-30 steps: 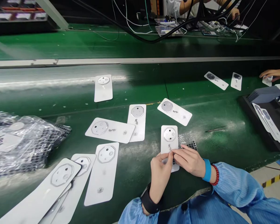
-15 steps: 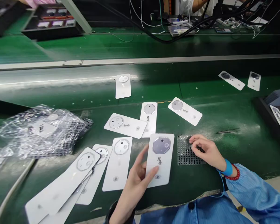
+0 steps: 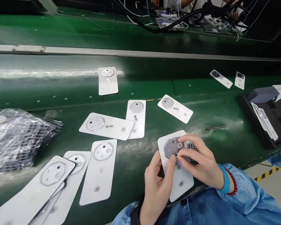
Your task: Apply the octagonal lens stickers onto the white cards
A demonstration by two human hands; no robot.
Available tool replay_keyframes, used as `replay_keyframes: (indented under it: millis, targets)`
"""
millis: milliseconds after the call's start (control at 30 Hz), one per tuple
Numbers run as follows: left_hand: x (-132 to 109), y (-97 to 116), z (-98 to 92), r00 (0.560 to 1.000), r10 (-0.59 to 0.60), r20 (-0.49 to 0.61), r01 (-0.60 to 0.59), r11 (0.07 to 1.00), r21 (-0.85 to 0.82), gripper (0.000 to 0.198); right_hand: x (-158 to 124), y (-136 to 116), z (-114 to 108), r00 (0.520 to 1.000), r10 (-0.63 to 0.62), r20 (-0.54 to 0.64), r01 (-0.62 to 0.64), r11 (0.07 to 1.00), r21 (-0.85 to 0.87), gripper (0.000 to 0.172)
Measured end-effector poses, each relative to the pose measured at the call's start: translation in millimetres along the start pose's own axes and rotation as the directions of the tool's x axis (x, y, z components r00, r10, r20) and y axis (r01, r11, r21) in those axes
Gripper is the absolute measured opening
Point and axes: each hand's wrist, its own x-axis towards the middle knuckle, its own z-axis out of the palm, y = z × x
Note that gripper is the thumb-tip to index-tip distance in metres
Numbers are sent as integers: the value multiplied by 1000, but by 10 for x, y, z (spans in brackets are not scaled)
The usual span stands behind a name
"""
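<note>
My left hand (image 3: 158, 181) grips a white phone back cover (image 3: 178, 175) from below, thumb on its face. The cover's grey octagonal camera plate (image 3: 172, 147) faces up. My right hand (image 3: 199, 161) is pinched on a small piece I cannot make out, fingertips pressed at the plate's right edge. A perforated black sheet of small parts (image 3: 192, 146) lies just behind my right hand, mostly hidden by it.
Several more white covers (image 3: 106, 126) lie spread over the green conveyor belt (image 3: 61, 103). A plastic-bagged bundle (image 3: 16, 134) sits at left. Black tweezers (image 3: 216, 127) lie at right, beside a black tray (image 3: 271, 122) of stacked covers. Cables and another person's workplace are at the back.
My left hand has brought the cover toward my right side. My right hand left the perforated sheet and came onto the cover's camera plate.
</note>
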Motion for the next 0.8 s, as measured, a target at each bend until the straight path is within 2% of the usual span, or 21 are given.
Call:
replay_keyframes:
  millis: [167, 333, 433, 567, 633, 700, 800]
  targets:
    - [-45, -32, -16, 998, 56, 42, -58, 998, 31, 16, -8, -7, -5, 1000, -15, -23, 15, 1000, -4, 14]
    - [-48, -31, -10, 991, 135, 3, -135, 986, 98, 16, -79, -40, 13, 982, -177, -64, 162, 967, -195, 25]
    - [-26, -1, 10, 989, 140, -39, -136, 985, 105, 12, -139, -88, 27, 967, -255, -29, 231, 915, -329, 33]
    - [26, 36, 26, 990, 97, -100, -88, 992, 89, 16, -176, -109, 44, 955, -294, 38, 286, 878, -384, 34]
    - [45, 42, 21, 988, 74, -132, -64, 995, 79, 20, -177, -86, 50, 961, -274, 37, 269, 898, -349, 34]
    - [48, 41, 13, 984, 68, -164, -55, 995, 78, 20, -175, -51, 56, 975, -221, -15, 211, 945, -249, 35]
    - [25, 43, 17, 972, 84, -220, -64, 993, 96, 18, -170, -4, 82, 985, -9, -170, 5, 1000, -23, 40]
